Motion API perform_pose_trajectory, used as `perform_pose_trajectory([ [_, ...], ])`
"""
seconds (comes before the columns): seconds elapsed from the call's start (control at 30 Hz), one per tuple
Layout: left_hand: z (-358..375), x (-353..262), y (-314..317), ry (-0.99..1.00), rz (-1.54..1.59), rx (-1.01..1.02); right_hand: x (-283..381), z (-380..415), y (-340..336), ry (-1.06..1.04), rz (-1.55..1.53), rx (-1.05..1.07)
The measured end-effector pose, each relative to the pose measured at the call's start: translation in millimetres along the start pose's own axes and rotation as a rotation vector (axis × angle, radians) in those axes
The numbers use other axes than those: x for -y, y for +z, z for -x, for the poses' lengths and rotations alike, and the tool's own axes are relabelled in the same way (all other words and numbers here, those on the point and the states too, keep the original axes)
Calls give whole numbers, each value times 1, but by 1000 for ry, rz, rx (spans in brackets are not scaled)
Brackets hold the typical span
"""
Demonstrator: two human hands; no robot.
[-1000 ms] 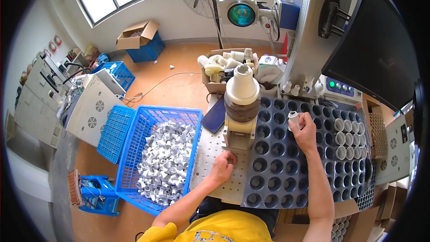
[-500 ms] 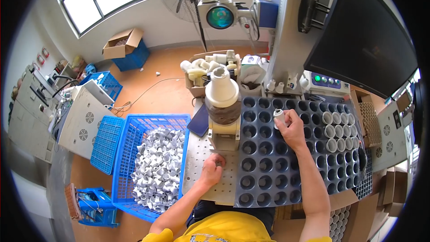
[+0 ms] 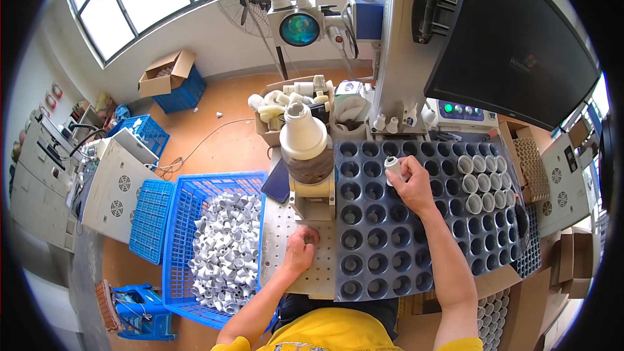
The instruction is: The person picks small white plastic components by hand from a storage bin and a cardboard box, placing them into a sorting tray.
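Observation:
My right hand [image 3: 411,185] pinches a small white plastic fitting [image 3: 392,166] with a narrow, open top. It is held upright over the upper rows of a dark tray [image 3: 364,221] of round pockets. White cup-shaped fittings [image 3: 482,183] fill a block of pockets on the tray's right side. My left hand [image 3: 300,249], fingers curled in, rests on a perforated metal plate [image 3: 276,237] in front of a fixture [image 3: 313,198]. What the left fingers hold, if anything, is hidden. A large white cone-shaped piece [image 3: 303,133] sits on top of the fixture.
A blue crate [image 3: 171,247] heaped with white fittings [image 3: 224,253] stands left of the plate. A phone-like dark slab [image 3: 277,181] lies by the fixture. Behind are a carton of plastic parts [image 3: 265,131] and a lens head [image 3: 299,28]. A monitor [image 3: 513,45] overhangs the right side.
The whole view has shifted slightly to the right. The fitting in my right hand is more upright and shows more of its side. A faint logo has appeared on the monitor.

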State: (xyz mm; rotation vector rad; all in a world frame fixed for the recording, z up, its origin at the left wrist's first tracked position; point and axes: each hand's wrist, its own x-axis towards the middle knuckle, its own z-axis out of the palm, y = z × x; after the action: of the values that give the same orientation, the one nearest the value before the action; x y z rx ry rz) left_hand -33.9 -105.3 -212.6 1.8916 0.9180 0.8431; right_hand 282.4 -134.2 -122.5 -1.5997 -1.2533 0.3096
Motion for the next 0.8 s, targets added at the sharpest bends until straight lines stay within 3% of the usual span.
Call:
perform_pose_trajectory([
  [0.37, 0, 0, 0, 5, -26, 3, -2, 0, 0, -16, 13, -3],
  [0.57, 0, 6, -4, -14, 171, -46, -9, 0, 0, -22, 5, -11],
  [0.67, -12, 2, -35, 64, 264, -144, -6, 1, -1, 1, -12, -18],
  [0.8, -67, -89, -87, 220, 196, -430, -9, 1, -1, 9, -30, -25],
])
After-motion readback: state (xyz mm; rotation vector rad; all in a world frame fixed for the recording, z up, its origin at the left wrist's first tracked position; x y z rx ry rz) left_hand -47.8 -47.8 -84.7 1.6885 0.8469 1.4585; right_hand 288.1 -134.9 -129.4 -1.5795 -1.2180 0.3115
